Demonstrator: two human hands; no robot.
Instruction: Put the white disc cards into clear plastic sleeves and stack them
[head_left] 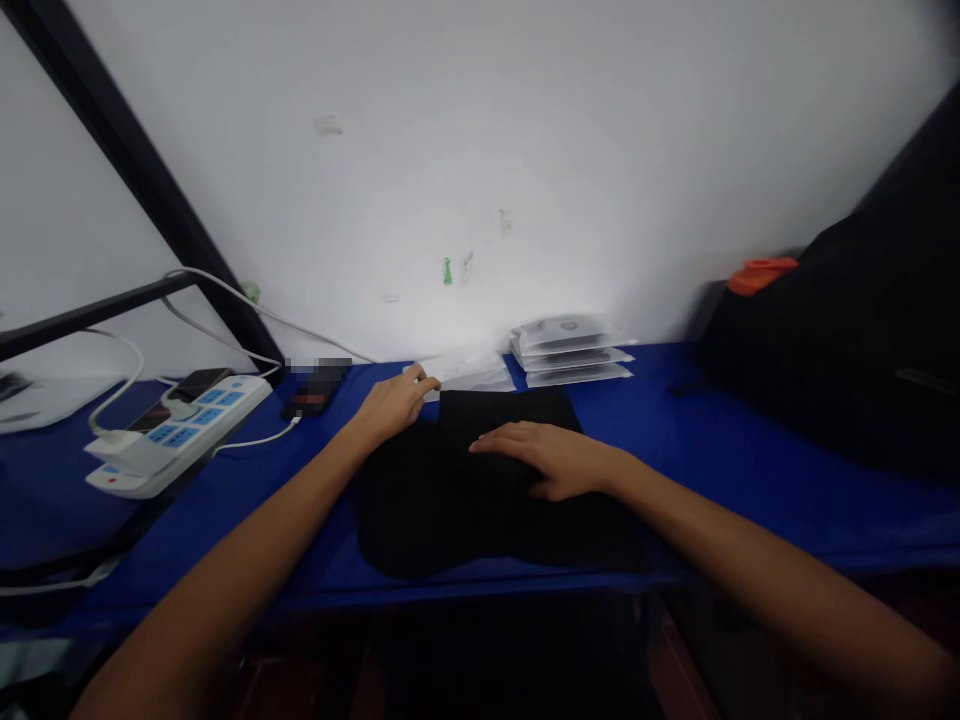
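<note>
**A:** Right hand point(547, 458), status?

**B:** It is lying flat and open on a folded black garment point(457, 505), with its fingers extended toward the left hand. It is not clenching anything.

**A:** Left hand point(396, 398)?

**B:** It is reaching over the far edge of the garment, with its curled fingers point(429, 378) touching a white plastic-wrapped packet point(469, 370). I cannot tell whether they are gripping it.

**A:** Garment location?

**B:** It is lying on a blue tabletop point(750, 480), beneath the right hand and just in front of the left hand.

**A:** Surroundings?

**B:** A stack of plastic-wrapped packets point(570, 350) is sitting beyond the right hand, just beside the single packet. Left of the left hand, a white power strip with blue sockets point(180, 435) is lying on the tabletop, with a phone point(187, 385) resting against it. Well right of the right hand, a black bag point(825, 350) is sitting on the tabletop.
</note>
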